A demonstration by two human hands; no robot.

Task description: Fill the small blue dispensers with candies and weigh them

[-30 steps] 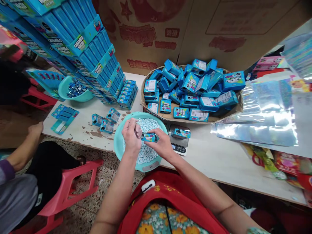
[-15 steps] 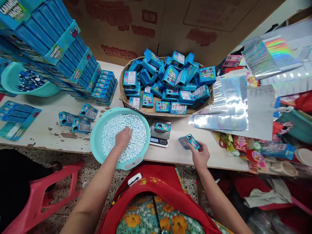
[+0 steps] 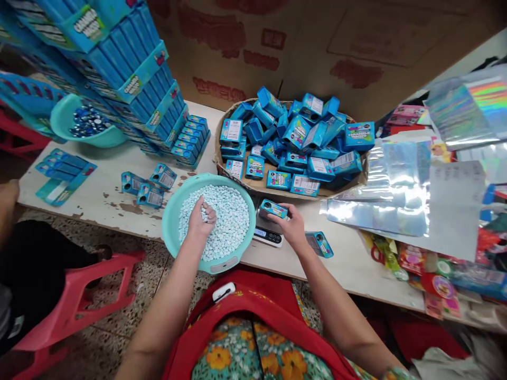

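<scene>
My left hand (image 3: 201, 220) is in the teal bowl (image 3: 173, 208), its fingers curled around several pale blue candies (image 3: 229, 221). My right hand (image 3: 291, 225) grips a small blue box (image 3: 272, 209) that sits on the digital scale (image 3: 269, 235). Another small blue box (image 3: 320, 244) lies on the table just right of that hand.
A round basket (image 3: 257, 184) of blue boxes sits behind the scale. Stacked blue cartons (image 3: 130, 89) rise at the left, with a second teal bowl (image 3: 63, 119) and loose boxes (image 3: 149, 184). Holographic bags (image 3: 396, 206) cover the right. Another person's hand (image 3: 8, 195) and a red stool (image 3: 75, 295) are at the left.
My right hand left a box on the table at the right and moved to the box on the scale. My left hand closed over candies in the bowl.
</scene>
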